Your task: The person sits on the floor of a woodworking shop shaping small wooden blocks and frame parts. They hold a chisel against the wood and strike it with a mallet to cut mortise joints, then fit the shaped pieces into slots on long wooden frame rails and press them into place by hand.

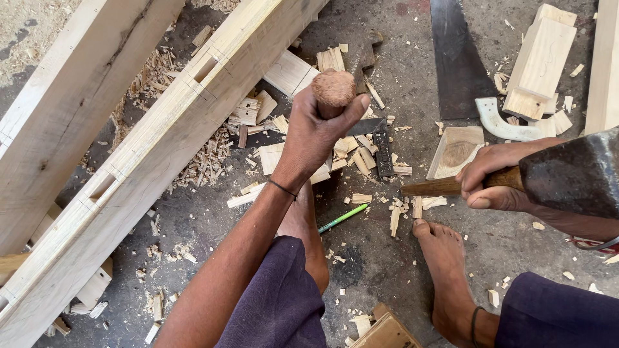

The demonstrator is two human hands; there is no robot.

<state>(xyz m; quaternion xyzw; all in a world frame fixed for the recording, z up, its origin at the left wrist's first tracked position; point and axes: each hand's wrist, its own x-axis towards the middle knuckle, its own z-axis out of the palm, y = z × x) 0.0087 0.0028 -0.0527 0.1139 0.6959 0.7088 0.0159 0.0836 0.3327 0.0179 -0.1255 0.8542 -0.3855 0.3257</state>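
Note:
My left hand (316, 132) is closed around the worn, rounded wooden handle of a chisel (333, 87), held upright over small wood offcuts on the floor; its blade is hidden below the hand. My right hand (493, 177) grips the wooden handle of a hammer (570, 177), whose dark iron head is raised close to the camera at the right. My two bare feet rest on the grey floor below the hands.
Two long pale timber beams (167, 129) with cut mortise slots run diagonally at the left. A handsaw (461, 58), wood blocks (538, 61), a green pencil (343, 218), a small dark square and many chips lie scattered on the concrete floor.

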